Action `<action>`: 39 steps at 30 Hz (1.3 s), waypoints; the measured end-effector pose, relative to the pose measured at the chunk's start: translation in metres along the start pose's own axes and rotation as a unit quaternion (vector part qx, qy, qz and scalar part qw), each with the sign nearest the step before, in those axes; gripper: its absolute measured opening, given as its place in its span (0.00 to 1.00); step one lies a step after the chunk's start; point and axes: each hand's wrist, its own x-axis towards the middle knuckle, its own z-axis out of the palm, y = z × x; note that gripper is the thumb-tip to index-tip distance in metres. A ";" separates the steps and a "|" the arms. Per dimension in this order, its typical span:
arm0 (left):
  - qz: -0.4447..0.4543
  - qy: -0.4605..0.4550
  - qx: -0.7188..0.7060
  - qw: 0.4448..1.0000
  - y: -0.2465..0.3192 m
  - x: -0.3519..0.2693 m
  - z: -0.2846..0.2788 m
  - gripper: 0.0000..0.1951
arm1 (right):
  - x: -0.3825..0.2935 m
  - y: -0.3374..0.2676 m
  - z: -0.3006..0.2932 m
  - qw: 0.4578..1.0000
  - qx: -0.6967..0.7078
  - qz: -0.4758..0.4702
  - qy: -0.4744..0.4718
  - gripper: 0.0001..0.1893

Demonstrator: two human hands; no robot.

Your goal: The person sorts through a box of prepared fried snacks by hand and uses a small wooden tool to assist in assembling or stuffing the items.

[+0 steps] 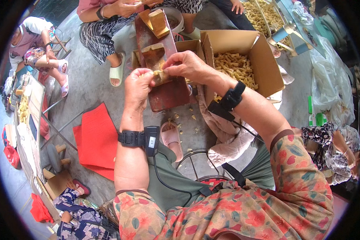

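Note:
My left hand (pixel 137 88) and my right hand (pixel 188 66) meet over a dark red wooden bench (pixel 169 97). Between their fingertips is a small pale yellow piece (pixel 157 73), pinched from both sides; its exact shape is too small to tell. Just beyond and beneath the fingers, a worn wooden block (pixel 153 54) is set on the bench. Farther along the bench stands a second wooden block (pixel 158 22), angled and lighter in colour. To the right of the bench, a cardboard box (pixel 265 67) holds many short yellowish pieces (pixel 234 66).
Opposite me sits a person in patterned trousers (pixel 94 37), beside a white bucket (pixel 175 18). Red cloth (pixel 96 141) lies on the concrete floor at left. A pale quilted cloth (pixel 228 150) hangs below the box. Other people sit around; a tabletop (pixel 33 99) stands far left.

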 end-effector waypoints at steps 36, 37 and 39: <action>0.102 0.024 0.220 0.970 -0.013 0.014 -0.002 0.05 | 0.018 0.004 0.011 0.981 -0.180 -0.065 0.028 0.10; 0.107 0.035 0.256 0.960 -0.014 0.015 -0.004 0.05 | 0.018 0.002 0.012 0.977 -0.196 -0.076 0.032 0.11; 0.112 0.044 0.289 0.950 -0.014 0.016 -0.006 0.05 | 0.012 0.003 0.007 0.986 -0.160 -0.039 0.021 0.10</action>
